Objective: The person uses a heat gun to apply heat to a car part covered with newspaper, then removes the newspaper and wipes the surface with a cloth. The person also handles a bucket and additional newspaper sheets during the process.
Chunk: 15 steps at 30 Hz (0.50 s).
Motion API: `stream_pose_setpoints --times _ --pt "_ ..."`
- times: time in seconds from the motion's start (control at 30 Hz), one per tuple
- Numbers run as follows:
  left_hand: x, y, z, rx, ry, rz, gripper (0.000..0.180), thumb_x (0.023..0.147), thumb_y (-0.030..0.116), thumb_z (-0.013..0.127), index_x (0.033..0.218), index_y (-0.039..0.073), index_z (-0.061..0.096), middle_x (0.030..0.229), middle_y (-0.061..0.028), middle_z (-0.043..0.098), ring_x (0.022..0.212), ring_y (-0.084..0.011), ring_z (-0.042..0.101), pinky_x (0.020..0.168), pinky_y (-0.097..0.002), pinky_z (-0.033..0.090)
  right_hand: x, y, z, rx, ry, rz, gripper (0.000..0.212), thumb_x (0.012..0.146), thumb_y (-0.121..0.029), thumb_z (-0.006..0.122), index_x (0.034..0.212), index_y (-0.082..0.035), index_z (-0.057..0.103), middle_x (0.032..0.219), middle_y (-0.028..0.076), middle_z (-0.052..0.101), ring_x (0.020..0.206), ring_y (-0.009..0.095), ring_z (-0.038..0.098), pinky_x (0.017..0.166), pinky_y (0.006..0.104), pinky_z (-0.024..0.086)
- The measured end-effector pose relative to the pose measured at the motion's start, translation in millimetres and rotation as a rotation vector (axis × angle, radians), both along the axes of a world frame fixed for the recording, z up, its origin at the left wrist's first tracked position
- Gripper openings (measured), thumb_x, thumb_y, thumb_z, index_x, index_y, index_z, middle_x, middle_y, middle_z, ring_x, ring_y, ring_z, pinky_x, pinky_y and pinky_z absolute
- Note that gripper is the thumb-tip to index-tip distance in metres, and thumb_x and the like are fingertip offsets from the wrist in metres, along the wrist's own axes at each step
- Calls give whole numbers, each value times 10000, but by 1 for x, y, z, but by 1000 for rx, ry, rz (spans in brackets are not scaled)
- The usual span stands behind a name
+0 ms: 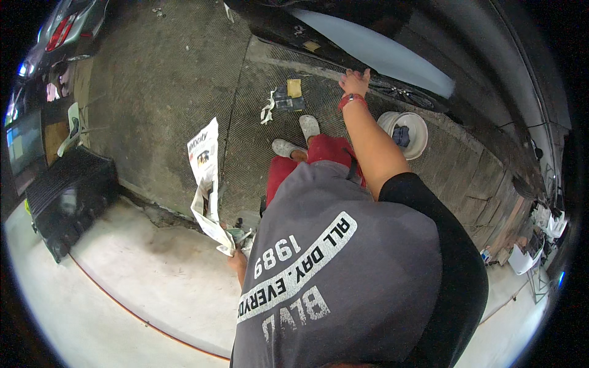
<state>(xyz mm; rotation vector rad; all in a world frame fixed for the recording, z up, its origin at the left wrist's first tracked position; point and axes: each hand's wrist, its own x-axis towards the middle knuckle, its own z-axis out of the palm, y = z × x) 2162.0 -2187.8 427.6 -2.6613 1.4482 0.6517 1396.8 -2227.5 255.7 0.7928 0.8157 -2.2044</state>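
My right hand (354,82), with a red band at the wrist, reaches to the lower edge of a dark car panel (423,37). Its fingers are bent in against that edge, and anything between them is too small to make out. A long pale grey patch (380,52) runs along the panel just above it. Low at my left side, my left hand (237,262) is closed on a folded sheet of newspaper (206,165), which sticks up and away from me. My shirt partly hides this hand.
A white bucket (417,132) with a dark cloth (401,135) inside stands right of my arm. Near my feet lie a tan square sheet (294,88), a dark sheet (287,101) and a crumpled white strip (267,108). At left are a black covered object (73,190) and an orange hose (116,302).
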Motion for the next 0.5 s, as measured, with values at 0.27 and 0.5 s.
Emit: stream_pose_setpoints --times 0.27,0.5 --pt "-11 4 -12 32 60 123 604 881 373 823 1336 -9 712 1364 -211 712 1276 -343 658 1058 -428 488 13 -49 34 460 198 -7 663 1082 -550 537 1584 -134 419 1289 62 639 948 249 696 708 374 542" --pt "-13 -14 -21 37 45 74 557 862 332 854 1282 -14 738 1265 -192 761 1179 -348 706 991 -433 520 17 -52 6 1080 706 195 724 996 -308 701 1609 -52 411 1314 130 649 960 231 714 745 373 580"
